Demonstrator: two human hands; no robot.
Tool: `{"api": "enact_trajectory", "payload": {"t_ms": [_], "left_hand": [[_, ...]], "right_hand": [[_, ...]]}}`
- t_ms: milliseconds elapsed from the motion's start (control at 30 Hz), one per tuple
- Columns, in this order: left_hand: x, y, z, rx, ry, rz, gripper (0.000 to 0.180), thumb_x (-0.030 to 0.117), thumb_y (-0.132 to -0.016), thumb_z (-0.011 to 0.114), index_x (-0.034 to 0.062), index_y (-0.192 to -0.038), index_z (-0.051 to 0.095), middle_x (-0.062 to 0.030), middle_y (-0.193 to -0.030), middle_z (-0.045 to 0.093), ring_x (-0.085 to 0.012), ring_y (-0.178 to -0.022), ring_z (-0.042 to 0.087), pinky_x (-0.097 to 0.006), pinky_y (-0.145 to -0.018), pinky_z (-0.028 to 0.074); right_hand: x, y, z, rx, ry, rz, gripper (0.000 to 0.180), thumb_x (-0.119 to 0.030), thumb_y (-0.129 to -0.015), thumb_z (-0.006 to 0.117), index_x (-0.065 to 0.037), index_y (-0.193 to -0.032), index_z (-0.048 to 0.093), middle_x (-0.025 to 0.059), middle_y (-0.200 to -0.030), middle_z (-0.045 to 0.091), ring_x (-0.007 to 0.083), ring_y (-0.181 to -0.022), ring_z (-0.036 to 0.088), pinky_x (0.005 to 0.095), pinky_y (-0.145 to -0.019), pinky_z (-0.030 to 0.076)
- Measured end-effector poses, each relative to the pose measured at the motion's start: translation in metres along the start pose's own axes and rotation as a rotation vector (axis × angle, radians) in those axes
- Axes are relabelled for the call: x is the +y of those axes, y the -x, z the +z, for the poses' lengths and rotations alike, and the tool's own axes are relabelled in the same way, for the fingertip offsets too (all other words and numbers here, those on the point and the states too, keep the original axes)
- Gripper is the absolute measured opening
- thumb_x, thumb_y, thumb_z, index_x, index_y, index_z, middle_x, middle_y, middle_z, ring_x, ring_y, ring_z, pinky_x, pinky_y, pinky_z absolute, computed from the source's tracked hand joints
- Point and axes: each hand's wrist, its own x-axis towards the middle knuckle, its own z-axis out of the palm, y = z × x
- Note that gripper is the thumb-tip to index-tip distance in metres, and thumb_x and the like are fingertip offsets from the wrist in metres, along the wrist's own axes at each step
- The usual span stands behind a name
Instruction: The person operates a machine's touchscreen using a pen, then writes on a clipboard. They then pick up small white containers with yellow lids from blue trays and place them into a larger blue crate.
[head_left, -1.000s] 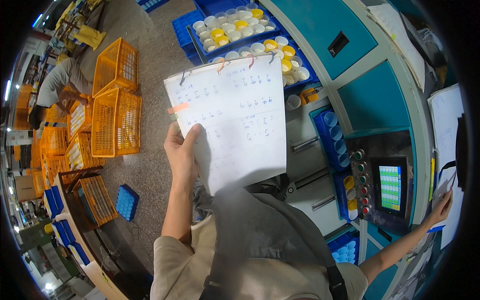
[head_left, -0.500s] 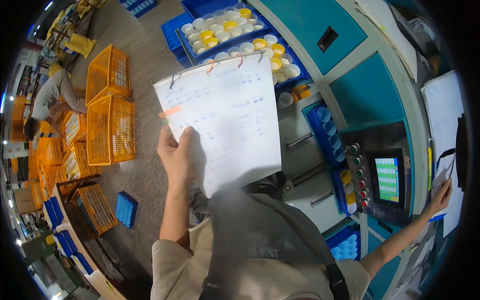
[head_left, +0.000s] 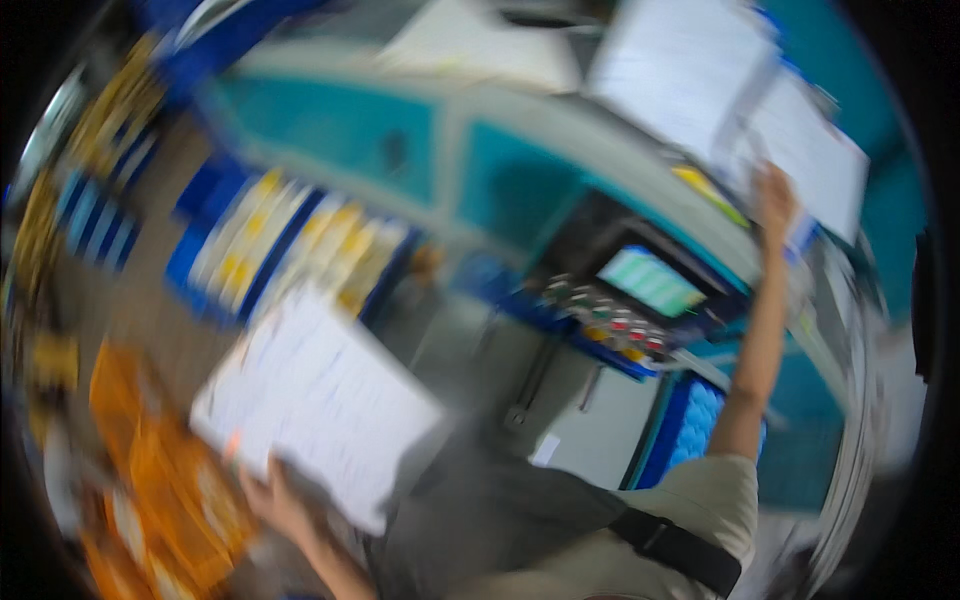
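Observation:
The picture is smeared by head motion. My left hand [head_left: 272,503] grips the lower edge of a white sheaf of printed sheets [head_left: 318,400], held low at the left. My right hand [head_left: 773,192] is raised far up at the right, its fingers on white papers [head_left: 812,150] hanging on the teal machine [head_left: 520,190]. Whether that hand grips the papers or only touches them is too blurred to tell.
A control panel with a lit screen [head_left: 650,282] and a row of buttons [head_left: 610,320] sits between my arms. Blue trays of white and yellow pieces [head_left: 290,250] lie at the left. Orange wire baskets [head_left: 165,480] stand low at the left.
My head has swung right and up, so the view turned. The sheets in my left hand have dropped to the lower left. My right arm now reaches high onto the hanging papers.

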Motion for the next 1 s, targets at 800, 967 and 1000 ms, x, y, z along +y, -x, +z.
{"api": "enact_trajectory", "payload": {"t_ms": [800, 967, 1000], "left_hand": [[-0.036, -0.037, 0.007, -0.072, -0.124, 0.129, 0.054, 0.032, -0.098, 0.071, 0.0017, -0.142, 0.058, -0.0169, -0.130, 0.064, -0.0270, -0.119, 0.059, -0.045, -0.100, 0.049], [-0.045, -0.059, 0.012, -0.043, -0.136, 0.122, 0.075, 0.038, -0.093, 0.077, 0.0019, -0.151, 0.046, -0.0165, -0.140, 0.060, -0.0330, -0.131, 0.055, -0.050, -0.108, 0.047], [-0.046, -0.060, 0.011, -0.054, -0.160, 0.117, 0.075, 0.038, -0.093, 0.077, 0.0015, -0.151, 0.046, -0.0165, -0.141, 0.060, -0.0333, -0.131, 0.055, -0.051, -0.109, 0.047]], "right_hand": [[-0.229, 0.249, -0.108, 0.064, -0.347, -0.175, 0.021, -0.015, -0.089, 0.074, -0.006, -0.107, 0.077, 0.0056, -0.094, 0.072, 0.0252, -0.086, 0.065, 0.0403, -0.086, 0.041], [-0.252, 0.276, -0.083, 0.047, -0.254, -0.012, 0.026, -0.011, -0.086, 0.076, -0.008, -0.112, 0.075, -0.0002, -0.085, 0.069, 0.0181, -0.084, 0.063, 0.0412, -0.092, 0.037], [-0.254, 0.276, -0.080, 0.069, -0.245, -0.025, 0.027, -0.010, -0.086, 0.076, -0.008, -0.112, 0.075, -0.0007, -0.084, 0.068, 0.0176, -0.085, 0.063, 0.0414, -0.093, 0.036]]}}
